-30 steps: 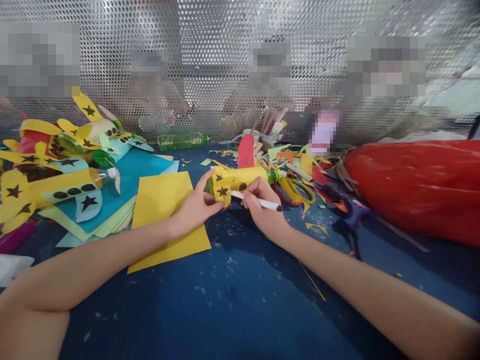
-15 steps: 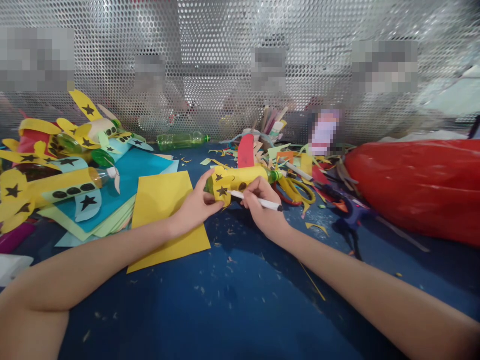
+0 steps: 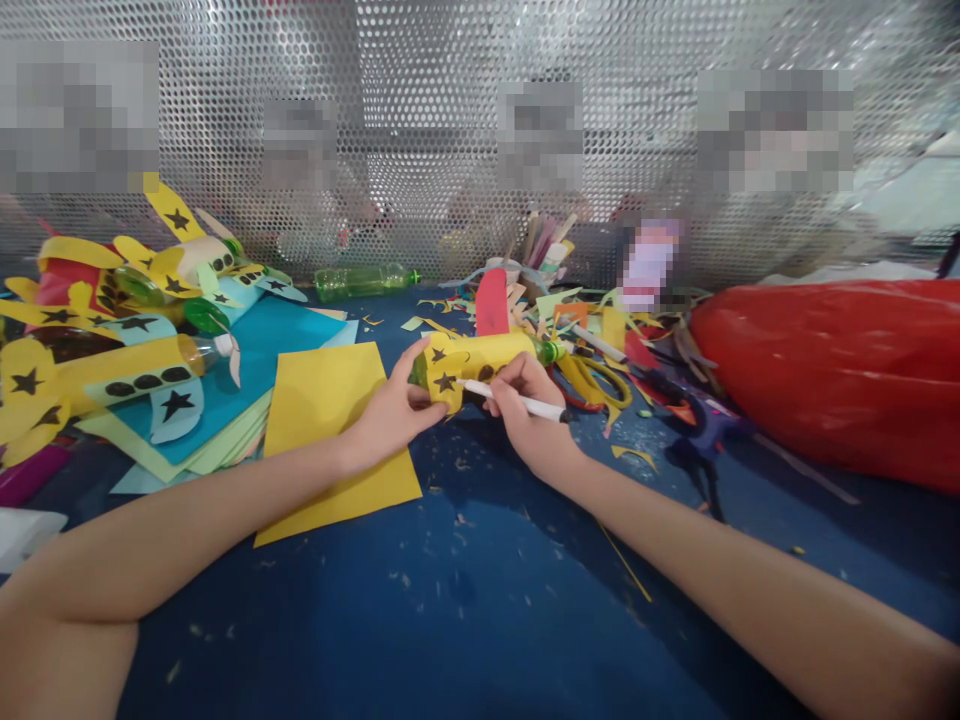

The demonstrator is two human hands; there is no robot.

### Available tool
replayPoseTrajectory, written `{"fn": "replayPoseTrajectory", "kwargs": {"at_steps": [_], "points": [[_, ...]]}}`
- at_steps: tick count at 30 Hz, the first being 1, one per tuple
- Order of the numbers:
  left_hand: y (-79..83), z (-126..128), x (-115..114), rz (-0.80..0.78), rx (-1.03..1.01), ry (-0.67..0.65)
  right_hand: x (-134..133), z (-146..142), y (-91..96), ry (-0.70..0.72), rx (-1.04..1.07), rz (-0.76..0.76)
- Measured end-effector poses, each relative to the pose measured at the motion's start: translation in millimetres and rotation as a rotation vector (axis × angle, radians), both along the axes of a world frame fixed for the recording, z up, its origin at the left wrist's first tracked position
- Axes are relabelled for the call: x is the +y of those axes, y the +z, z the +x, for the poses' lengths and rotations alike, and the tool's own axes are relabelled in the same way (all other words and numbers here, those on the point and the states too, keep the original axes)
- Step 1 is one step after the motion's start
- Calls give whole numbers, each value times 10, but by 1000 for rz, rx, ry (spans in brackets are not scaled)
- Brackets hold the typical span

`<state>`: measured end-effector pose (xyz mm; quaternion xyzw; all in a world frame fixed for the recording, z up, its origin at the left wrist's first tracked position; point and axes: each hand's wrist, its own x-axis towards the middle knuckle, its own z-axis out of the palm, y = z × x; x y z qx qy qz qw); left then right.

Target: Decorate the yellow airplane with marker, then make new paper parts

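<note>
Star-trimmed bottle crafts [image 3: 127, 375] are crowded at the left of the frame, beside and over stacked blue and green paper [image 3: 262, 345]. Left of center, a yellow sheet [image 3: 322, 400] is laid on the dark blue surface [image 3: 420, 600]. In mid-frame, the base end of a yellow-wrapped bottle [image 3: 499, 348] is gripped between the thumb and fingers of the left hand [image 3: 411, 400]. A black star [image 3: 445, 383] there could be spoiled if the bottle, being round, is allowed to roll in that one-sided hold; fresh ink could also be smeared by the nearby left thumb. The bottle is held on its side between the two hands, its base end enclosed by the left, its lower front partly hidden by the right. A white marker [image 3: 544, 408] is pinched by the right hand [image 3: 529, 415], its tip directed leftward beside the star; whether paper is touched cannot be told. Farther right, yellow-handled scissors [image 3: 592, 378] are seen near the bottle's green neck, and the right edge is filled by a red bag [image 3: 825, 370].
</note>
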<state>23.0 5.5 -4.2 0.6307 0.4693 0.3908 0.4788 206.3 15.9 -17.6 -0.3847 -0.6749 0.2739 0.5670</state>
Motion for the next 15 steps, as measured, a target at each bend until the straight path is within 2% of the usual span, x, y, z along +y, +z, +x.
{"fn": "replayPoseTrajectory", "kwargs": {"at_steps": [15], "points": [[-40,-13,8,27,24,7,1,-14,10,-6,-42,-42]]}}
